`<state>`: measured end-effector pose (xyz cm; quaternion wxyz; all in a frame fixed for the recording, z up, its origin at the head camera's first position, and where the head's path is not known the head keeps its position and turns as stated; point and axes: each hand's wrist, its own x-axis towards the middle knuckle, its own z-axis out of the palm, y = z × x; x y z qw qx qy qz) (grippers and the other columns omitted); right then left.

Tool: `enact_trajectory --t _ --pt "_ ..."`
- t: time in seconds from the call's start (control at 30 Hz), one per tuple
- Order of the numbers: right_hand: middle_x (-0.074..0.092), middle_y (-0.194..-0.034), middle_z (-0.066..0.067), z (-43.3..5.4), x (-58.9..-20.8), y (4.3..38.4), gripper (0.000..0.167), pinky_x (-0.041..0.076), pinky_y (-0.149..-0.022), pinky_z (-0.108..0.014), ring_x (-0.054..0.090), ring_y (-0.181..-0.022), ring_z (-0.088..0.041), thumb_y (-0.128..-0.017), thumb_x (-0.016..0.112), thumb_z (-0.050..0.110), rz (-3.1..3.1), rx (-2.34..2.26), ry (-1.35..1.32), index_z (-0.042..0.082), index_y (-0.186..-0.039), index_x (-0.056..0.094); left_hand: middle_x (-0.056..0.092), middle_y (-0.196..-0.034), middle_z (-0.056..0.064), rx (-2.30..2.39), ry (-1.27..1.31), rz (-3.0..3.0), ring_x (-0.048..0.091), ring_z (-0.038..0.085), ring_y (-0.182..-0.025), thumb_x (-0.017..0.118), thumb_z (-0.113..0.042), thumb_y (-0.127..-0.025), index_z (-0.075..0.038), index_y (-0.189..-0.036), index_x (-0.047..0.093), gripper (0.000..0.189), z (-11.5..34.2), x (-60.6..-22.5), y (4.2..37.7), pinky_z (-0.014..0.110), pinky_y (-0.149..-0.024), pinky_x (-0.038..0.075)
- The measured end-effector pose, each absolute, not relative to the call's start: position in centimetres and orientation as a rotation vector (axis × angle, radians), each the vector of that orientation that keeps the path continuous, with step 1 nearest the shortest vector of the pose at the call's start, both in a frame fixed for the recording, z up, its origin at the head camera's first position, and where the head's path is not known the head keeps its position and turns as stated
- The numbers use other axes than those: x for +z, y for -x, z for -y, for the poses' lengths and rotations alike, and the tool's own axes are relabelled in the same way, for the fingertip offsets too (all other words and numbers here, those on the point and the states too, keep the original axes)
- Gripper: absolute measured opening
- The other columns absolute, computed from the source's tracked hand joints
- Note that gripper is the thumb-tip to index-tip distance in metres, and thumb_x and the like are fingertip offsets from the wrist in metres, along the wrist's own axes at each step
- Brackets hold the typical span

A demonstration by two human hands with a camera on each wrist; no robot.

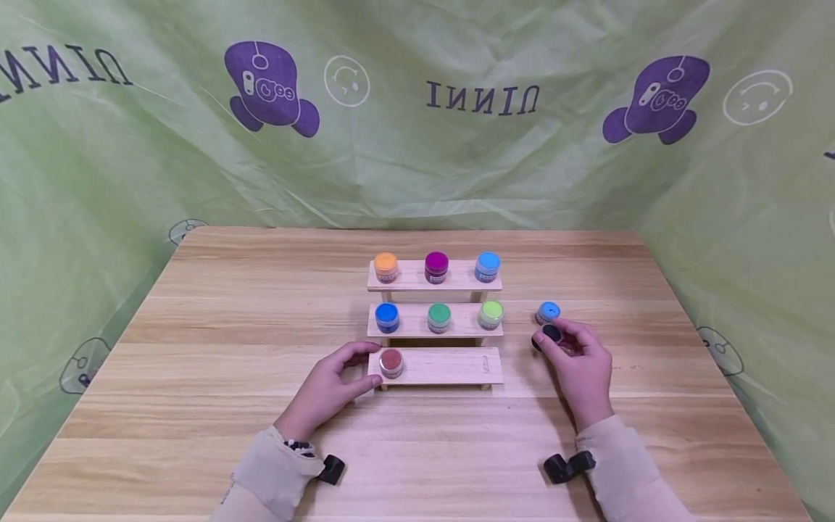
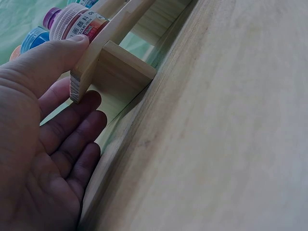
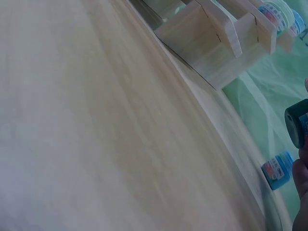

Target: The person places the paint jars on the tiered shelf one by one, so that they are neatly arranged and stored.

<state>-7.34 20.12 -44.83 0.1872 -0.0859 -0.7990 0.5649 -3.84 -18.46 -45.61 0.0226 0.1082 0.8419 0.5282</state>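
My left hand (image 1: 326, 388) grips the left end of the lowest step of a wooden tiered stand (image 1: 446, 366), its thumb near the front corner and the index finger round the far side. Close by the thumb, a paint jar with a brownish-red top (image 1: 391, 362) sits on that step; the left wrist view shows its printed label (image 2: 92, 26). Over the table to the right of the stand, my right hand (image 1: 585, 370) pinches a dark, nearly black paint jar (image 1: 550, 334) held tilted between thumb and fingers. Just beyond it a light blue jar (image 1: 548, 312) stands on the table.
On the middle step stand blue (image 1: 387, 317), green (image 1: 439, 317) and lime (image 1: 491, 315) jars. The top step bears orange (image 1: 385, 267), purple (image 1: 436, 267) and light blue (image 1: 487, 267) ones. Green printed cloth (image 1: 417, 167) hangs behind and beside the wooden table (image 1: 228, 290).
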Motion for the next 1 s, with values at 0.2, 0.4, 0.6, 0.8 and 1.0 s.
enact_trajectory --t 0.2,0.4,0.6,0.8,1.0 --pt "0.063 -0.111 -0.001 -19.4 -44.8 7.1 0.04 0.049 -0.088 -0.011 0.061 -0.1 -0.01 -0.082 0.085 0.012 2.24 1.64 0.195 0.002 -0.118 0.071 0.066 -0.126 -0.006 1.636 -0.336 -2.607 0.06 0.015 -0.117 0.083 -0.025 -0.084 -0.02 -0.125 0.066 0.045 18.5 -45.5 3.9 0.034 -0.104 0.046" --pt "0.063 -0.109 -0.002 -18.5 -44.7 6.5 0.038 0.05 -0.089 -0.012 0.061 -0.099 -0.011 -0.079 0.085 0.004 2.229 1.669 0.081 -0.004 -0.113 0.07 0.066 -0.126 -0.005 1.644 -0.335 -2.596 0.06 0.015 -0.116 0.083 -0.024 -0.084 -0.019 -0.125 0.066 0.045 18.6 -45.4 3.8 0.033 -0.104 0.047" --pt "0.061 -0.107 -0.005 -17.7 -44.1 5.8 0.036 0.05 -0.087 -0.013 0.059 -0.095 -0.013 -0.077 0.086 0.001 2.26 1.697 -0.031 -0.004 -0.108 0.07 0.066 -0.126 -0.006 1.652 -0.346 -2.594 0.061 0.015 -0.116 0.083 -0.025 -0.084 -0.019 -0.126 0.065 0.045 18.6 -45.5 3.9 0.033 -0.104 0.047" --pt "0.06 -0.108 -0.006 -17.0 -43.8 5.3 0.033 0.051 -0.088 -0.015 0.059 -0.096 -0.014 -0.076 0.086 0.0 2.264 1.744 -0.102 -0.003 -0.104 0.07 0.066 -0.125 -0.006 1.653 -0.35 -2.596 0.061 0.015 -0.116 0.083 -0.025 -0.084 -0.02 -0.126 0.066 0.046 18.6 -45.6 3.9 0.033 -0.103 0.047" --pt "0.06 -0.107 -0.007 -16.1 -43.7 4.9 0.031 0.05 -0.088 -0.014 0.058 -0.097 -0.014 -0.078 0.086 0.002 2.296 1.763 -0.168 -0.001 -0.104 0.07 0.066 -0.126 -0.007 1.642 -0.353 -2.602 0.06 0.015 -0.116 0.083 -0.027 -0.084 -0.021 -0.126 0.065 0.046 18.6 -45.6 3.9 0.035 -0.104 0.046"
